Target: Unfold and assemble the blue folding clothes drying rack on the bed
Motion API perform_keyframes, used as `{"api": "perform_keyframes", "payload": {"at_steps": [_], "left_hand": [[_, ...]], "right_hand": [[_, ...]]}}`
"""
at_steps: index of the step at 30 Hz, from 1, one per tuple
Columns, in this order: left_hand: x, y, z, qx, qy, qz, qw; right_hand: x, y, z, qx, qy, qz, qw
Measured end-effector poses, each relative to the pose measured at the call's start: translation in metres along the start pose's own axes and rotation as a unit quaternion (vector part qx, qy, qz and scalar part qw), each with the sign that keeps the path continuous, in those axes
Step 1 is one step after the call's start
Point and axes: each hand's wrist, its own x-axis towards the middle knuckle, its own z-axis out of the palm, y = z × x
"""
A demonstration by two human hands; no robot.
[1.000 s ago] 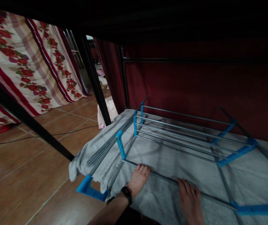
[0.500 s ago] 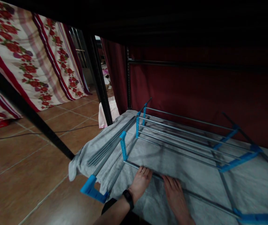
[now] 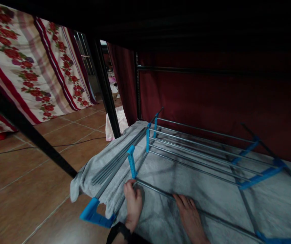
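A drying rack of grey metal rods joined by blue plastic brackets lies on a grey blanket. My left hand is curled round the frame at the near rod's left end, just below an upright blue bracket; its fingers partly hide what they grip. Farther right, my right hand lies over the near rod with its fingers bent round it. Left of the hands, several thin rods lie side by side, close to a blue corner piece at the blanket's edge.
Black metal posts and a dark overhead frame enclose the blanket. Behind hangs a dark red curtain. To the left are a tiled floor with a thin black cable and a flowered cloth.
My left hand has moved left along the near rod to its end by the blue bracket and turned more upright. My right hand stays on the rod. The view has shifted slightly.
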Motion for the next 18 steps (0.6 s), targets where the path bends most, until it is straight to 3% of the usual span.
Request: {"api": "perform_keyframes", "payload": {"at_steps": [3,8,11,15,18], "left_hand": [[0.020,-0.009,0.000,-0.012,0.008,-0.068,0.998],[0.046,-0.013,0.000,-0.010,-0.108,-0.037,0.993],[0.054,-0.019,-0.002,0.000,-0.154,-0.051,0.987],[0.055,-0.022,-0.002,0.035,-0.143,-0.076,0.986],[0.053,-0.018,-0.001,0.041,-0.137,-0.078,0.987]], "right_hand": [[0.001,-0.001,0.001,-0.002,-0.009,0.004,1.000],[0.001,0.003,0.004,-0.001,-0.017,0.004,1.000],[0.001,0.006,0.002,0.015,-0.013,-0.010,1.000],[0.007,-0.006,-0.005,0.053,-0.012,-0.026,0.998],[0.026,-0.033,-0.013,0.088,-0.022,-0.020,0.996]]}}
